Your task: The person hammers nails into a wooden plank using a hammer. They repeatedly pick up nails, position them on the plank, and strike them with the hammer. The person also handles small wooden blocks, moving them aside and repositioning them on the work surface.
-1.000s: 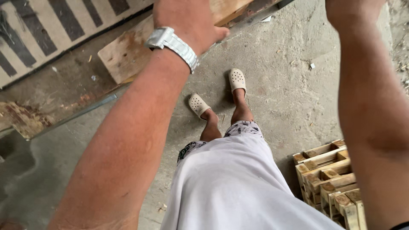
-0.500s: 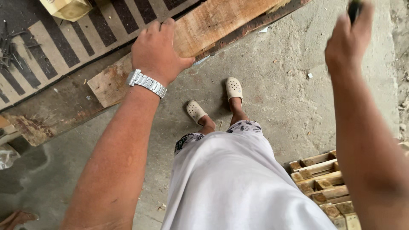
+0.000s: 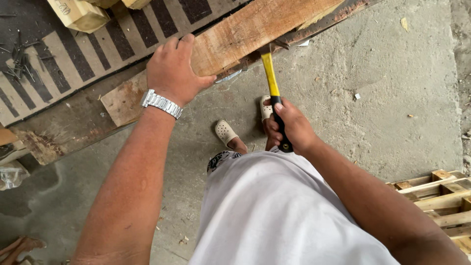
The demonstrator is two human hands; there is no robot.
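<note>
I'm pressing my left hand (image 3: 174,68) flat on the wooden plank (image 3: 255,27), fingers spread over its edge, while my right hand (image 3: 289,128) is gripping the yellow-handled hammer (image 3: 273,91) tight, head at the plank's underside.

Yellow-handled hammer (image 3: 271,81), black grip; tan plank (image 3: 255,29); black-striped, perhaps beige mat (image 3: 73,59)

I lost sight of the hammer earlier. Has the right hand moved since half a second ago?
Yes. The right hand has dropped from above the plank to below its edge, gripping the hammer.
</note>
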